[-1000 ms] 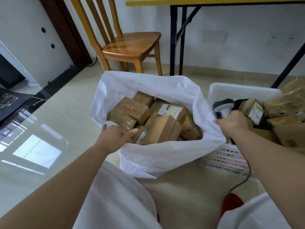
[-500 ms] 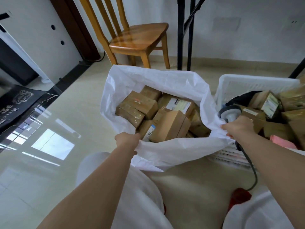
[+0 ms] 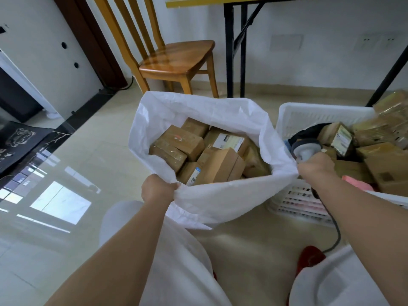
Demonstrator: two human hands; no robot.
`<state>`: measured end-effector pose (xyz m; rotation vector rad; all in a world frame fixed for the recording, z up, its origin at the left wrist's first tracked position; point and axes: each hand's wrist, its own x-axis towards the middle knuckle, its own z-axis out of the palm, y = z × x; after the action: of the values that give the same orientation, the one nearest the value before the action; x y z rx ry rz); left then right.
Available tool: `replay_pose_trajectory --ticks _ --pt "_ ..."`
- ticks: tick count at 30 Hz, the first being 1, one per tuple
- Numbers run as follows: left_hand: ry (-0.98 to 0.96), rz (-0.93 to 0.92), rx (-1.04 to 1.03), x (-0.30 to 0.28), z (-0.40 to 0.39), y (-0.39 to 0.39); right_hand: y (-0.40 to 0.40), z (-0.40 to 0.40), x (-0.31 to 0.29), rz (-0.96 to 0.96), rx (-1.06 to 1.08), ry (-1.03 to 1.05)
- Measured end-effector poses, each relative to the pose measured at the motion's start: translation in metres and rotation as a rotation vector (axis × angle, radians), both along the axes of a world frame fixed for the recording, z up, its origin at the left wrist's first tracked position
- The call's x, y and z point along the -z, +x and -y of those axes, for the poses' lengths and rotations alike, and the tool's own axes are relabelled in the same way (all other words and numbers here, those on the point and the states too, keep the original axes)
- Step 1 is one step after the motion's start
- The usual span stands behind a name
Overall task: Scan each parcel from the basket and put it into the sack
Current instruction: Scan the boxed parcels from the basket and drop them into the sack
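A white woven sack (image 3: 220, 199) stands open on the floor, holding several brown cardboard parcels (image 3: 218, 164). My left hand (image 3: 157, 187) grips the sack's near rim at its left corner. My right hand (image 3: 315, 167) holds the grey barcode scanner (image 3: 305, 149) and also pinches the sack's right rim, so the near edge is stretched taut between both hands. To the right, the white plastic basket (image 3: 309, 114) holds several more cardboard parcels (image 3: 373, 133).
A wooden chair (image 3: 176, 60) stands behind the sack, beside a black-legged table (image 3: 234, 49). The scanner's cable (image 3: 336, 230) runs down to the floor near a red shoe (image 3: 309, 258). A dark mat (image 3: 15, 142) lies at far left. My white-clad knees fill the bottom.
My left hand went from the parcels inside the sack to gripping its near rim. Both hands have pulled the rim taut and towards me, widening the mouth.
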<state>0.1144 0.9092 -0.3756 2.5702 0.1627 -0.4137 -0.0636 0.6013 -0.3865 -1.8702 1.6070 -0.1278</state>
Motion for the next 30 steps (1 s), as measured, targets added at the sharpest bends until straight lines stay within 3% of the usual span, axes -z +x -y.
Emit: replay_pose_trajectory --ticks 4,11,15,18,22,25,30 --pt "0.131 0.103 0.102 -0.012 -0.015 0.005 -0.016 0.021 -0.026 0.023 0.063 -0.107" --pt "0.272 -0.008 0.264 -0.022 0.009 -0.018 -0.012 0.010 -0.039 0.142 -0.033 -0.116" --pt "0.355 0.242 0.315 -0.038 0.028 -0.034 0.000 -0.003 -0.039 0.155 -0.127 -0.113" --pt "0.191 0.388 0.608 -0.039 0.053 -0.039 0.012 -0.006 -0.034 0.164 -0.133 -0.136" --pt "-0.053 0.103 0.849 -0.029 0.084 -0.046 0.029 -0.003 -0.020 0.135 -0.175 -0.162" --pt "-0.040 -0.122 0.961 -0.012 0.095 -0.047 0.041 -0.003 -0.006 0.053 -0.221 -0.194" --pt "-0.051 -0.287 1.134 0.008 0.103 -0.035 0.059 -0.012 0.013 -0.181 -0.316 -0.262"
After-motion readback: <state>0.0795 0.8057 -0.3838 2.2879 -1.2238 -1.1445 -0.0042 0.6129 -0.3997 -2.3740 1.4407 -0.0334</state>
